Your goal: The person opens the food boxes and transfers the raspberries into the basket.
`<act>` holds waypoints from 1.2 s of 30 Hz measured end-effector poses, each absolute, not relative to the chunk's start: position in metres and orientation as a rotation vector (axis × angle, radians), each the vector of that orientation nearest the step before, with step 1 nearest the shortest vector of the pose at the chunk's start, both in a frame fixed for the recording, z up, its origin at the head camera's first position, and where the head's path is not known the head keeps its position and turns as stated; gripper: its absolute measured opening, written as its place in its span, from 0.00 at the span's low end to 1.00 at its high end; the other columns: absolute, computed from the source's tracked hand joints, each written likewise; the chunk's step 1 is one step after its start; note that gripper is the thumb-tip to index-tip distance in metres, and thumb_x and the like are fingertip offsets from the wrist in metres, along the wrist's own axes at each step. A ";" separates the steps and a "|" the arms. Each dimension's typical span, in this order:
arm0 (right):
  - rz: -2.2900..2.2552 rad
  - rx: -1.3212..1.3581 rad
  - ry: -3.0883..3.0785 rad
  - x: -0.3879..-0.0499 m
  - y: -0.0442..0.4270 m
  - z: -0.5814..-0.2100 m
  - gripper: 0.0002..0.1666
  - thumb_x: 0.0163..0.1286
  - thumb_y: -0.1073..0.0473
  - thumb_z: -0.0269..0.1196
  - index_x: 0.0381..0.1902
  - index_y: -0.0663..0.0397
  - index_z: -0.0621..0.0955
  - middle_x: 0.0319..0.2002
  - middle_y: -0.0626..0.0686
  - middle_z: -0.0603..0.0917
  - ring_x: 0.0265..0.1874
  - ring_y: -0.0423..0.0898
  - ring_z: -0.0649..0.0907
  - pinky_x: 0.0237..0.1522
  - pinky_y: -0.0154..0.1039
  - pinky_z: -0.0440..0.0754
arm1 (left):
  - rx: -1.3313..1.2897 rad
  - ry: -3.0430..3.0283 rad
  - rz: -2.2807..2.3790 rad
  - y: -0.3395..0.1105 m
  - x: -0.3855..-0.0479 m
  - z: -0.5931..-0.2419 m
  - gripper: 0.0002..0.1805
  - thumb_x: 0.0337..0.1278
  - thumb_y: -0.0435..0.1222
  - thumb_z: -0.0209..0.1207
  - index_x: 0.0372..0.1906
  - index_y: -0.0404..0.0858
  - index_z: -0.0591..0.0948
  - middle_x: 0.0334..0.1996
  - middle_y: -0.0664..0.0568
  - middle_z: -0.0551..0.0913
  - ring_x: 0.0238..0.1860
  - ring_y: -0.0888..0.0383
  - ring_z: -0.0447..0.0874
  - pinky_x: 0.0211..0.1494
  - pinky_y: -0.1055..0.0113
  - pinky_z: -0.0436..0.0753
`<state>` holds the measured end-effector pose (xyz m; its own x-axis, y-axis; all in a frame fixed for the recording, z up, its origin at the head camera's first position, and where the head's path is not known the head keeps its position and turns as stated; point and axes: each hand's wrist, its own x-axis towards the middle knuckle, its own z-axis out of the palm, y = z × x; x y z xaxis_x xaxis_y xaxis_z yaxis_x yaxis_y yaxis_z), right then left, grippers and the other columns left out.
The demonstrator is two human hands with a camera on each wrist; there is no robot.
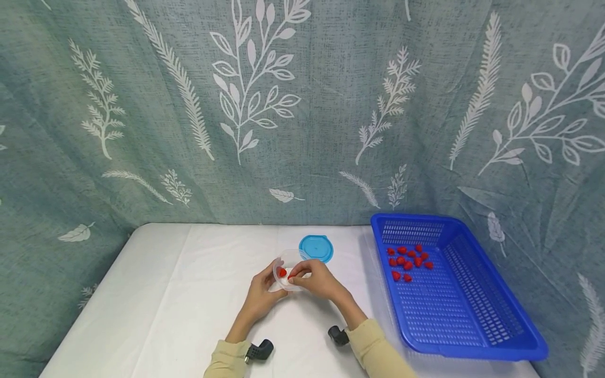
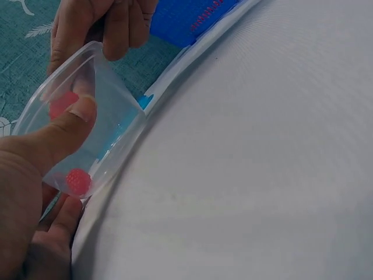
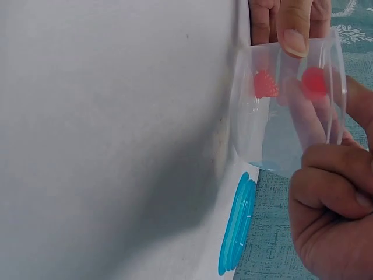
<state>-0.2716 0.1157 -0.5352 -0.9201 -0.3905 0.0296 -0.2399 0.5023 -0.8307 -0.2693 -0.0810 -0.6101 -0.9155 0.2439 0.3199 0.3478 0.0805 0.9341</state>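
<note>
A clear plastic tub stands tilted near the middle of the white table. My left hand grips its side, the thumb lying across the outer wall in the left wrist view. Reaching in over the rim, my right hand pinches a red raspberry between thumb and fingertips inside the tub. A second raspberry lies low in the tub, apart from the fingers. Just behind the tub a round light-blue lid lies flat on the table.
A blue slotted basket stands at the right of the table. Several raspberries lie grouped in its far left part. The white tablecloth stretches left, and a green patterned curtain hangs behind.
</note>
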 end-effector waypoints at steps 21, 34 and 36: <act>-1.625 -0.537 2.612 -0.234 0.123 -0.491 0.10 0.66 0.56 0.72 0.43 0.52 0.87 0.42 0.49 0.88 0.32 0.42 0.83 0.27 0.33 0.84 | -0.563 -2.260 -1.993 -0.079 -0.268 -0.611 0.48 0.46 0.26 0.75 0.75 0.32 0.66 0.73 0.36 0.68 0.74 0.41 0.67 0.74 0.56 0.69; -1.678 -0.698 2.632 -0.204 0.157 -0.420 0.09 0.69 0.59 0.69 0.46 0.53 0.86 0.41 0.54 0.87 0.26 0.40 0.82 0.21 0.33 0.80 | -0.520 -2.300 -1.967 -0.078 -0.268 -0.611 0.49 0.44 0.26 0.76 0.75 0.31 0.67 0.74 0.39 0.69 0.75 0.43 0.65 0.75 0.61 0.68; -1.692 -0.694 2.643 -0.205 0.170 -0.411 0.10 0.69 0.60 0.68 0.47 0.55 0.85 0.41 0.56 0.87 0.24 0.41 0.83 0.19 0.33 0.79 | -0.512 -2.303 -1.968 -0.078 -0.268 -0.611 0.49 0.43 0.26 0.76 0.75 0.31 0.67 0.73 0.39 0.69 0.76 0.43 0.65 0.75 0.61 0.68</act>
